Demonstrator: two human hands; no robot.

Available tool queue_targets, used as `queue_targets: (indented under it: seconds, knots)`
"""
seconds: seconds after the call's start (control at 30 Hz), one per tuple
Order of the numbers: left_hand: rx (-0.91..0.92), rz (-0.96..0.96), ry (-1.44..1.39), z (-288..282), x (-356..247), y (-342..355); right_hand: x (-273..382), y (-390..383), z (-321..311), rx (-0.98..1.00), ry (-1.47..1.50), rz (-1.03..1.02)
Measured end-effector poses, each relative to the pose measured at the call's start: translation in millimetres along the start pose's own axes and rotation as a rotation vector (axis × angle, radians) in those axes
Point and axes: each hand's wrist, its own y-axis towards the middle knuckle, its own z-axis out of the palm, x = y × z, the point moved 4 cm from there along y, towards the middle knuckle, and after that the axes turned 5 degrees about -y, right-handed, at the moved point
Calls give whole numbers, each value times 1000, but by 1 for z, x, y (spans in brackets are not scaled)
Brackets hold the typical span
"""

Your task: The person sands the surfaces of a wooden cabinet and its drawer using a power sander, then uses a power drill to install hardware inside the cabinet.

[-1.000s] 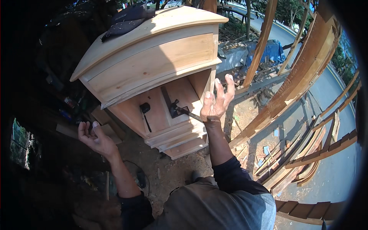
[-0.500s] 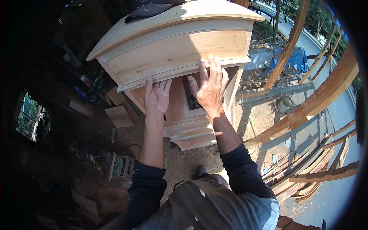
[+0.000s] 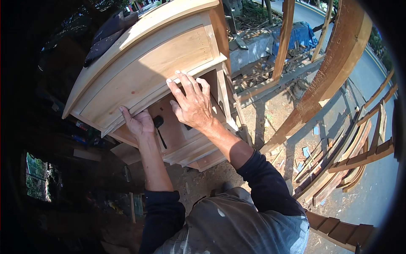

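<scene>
Here's the left hand (image 3: 141, 123), palm turned up, thumb pressed on the front of a pale lower moulding (image 3: 154, 97) and fingers tucked beneath it, gripping that edge! Up at two o'clock from it, the right hand (image 3: 192, 101): back uppermost, fingers spread, fingertips resting on the same moulding, thumb dropped below, and clasping nothing that shows.

That moulding belongs to the wooden cabinet (image 3: 156, 86), filling the space at ten o'clock from the right hand, its broad front panel (image 3: 169, 59) part sunlit, part in shade. Below the moulding gapes an open bay, and in it, at three o'clock from the left hand and just beside it, a black tool (image 3: 158, 122) with a slim handle. A dark object (image 3: 187, 127) peeps out under the right hand, too covered to identify. Stepped wooden ledges (image 3: 194, 153) sit at six o'clock from that hand.

Wider now, all from the right hand! Dark cloth (image 3: 112, 34) lies on the cabinet top at ten. Blue tarpaulin (image 3: 305, 36) at two, well apart. A thick timber beam (image 3: 321, 89) slants across at three, the grey road (image 3: 376, 112) beyond it, and curved timber pieces (image 3: 338, 163) crowd four o'clock.
</scene>
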Motion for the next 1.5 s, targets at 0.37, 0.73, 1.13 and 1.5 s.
queue_targets:
  seconds: [0.37, 0.73, 1.13, 1.5]
  knots:
    - [97, -40, -157, -6, -10, 4, -56, 19, 5, -127, -191, 172]
    - [4, 38, -252, 1, -7, -3, -58, 14, -4, -292, -109, 189]
    - [258, -20, -471, -27, -32, 9, -9, 28, -24, -262, -85, -23]
    - [383, -205, -482, -40, -47, 18, 80, 42, -5, -108, -8, -63]
